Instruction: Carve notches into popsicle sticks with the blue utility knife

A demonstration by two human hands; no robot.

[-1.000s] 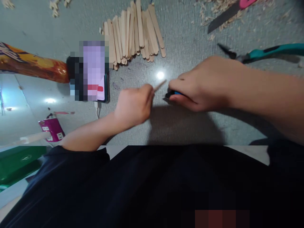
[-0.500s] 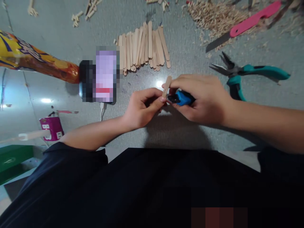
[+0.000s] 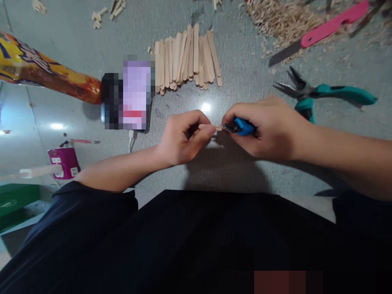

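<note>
Wooden stick (image 3: 206, 127) held up to blue tool (image 3: 245, 127) over a grey worktop (image 3: 251, 53)

A person in dark clothing works with two bare hands, the left hand (image 3: 187, 136) pinching the small stick between thumb and fingers, the right hand (image 3: 271, 128) wrapped around the blue and black tool. The tool's dark tip points left at the right-hand end of the stick; whether the two touch is too small to tell. Beyond the hands, a row of flat wooden sticks (image 3: 196, 57) lies side by side, some overlapping. To its left, a lit phone (image 3: 134, 94), partly blurred out, rests with a white cable (image 3: 131, 139) at its near end, beside a bottle (image 3: 55, 67) in yellow and orange. To the right, pliers (image 3: 346, 93) with teal handles lie with their jaws apart, near a pink-handled saw (image 3: 333, 25) whose handle crosses the edge of a heap of wood shavings (image 3: 283, 22). A purple power socket (image 3: 65, 164) sits at far left, below a thin pink tool (image 3: 85, 141)
</note>
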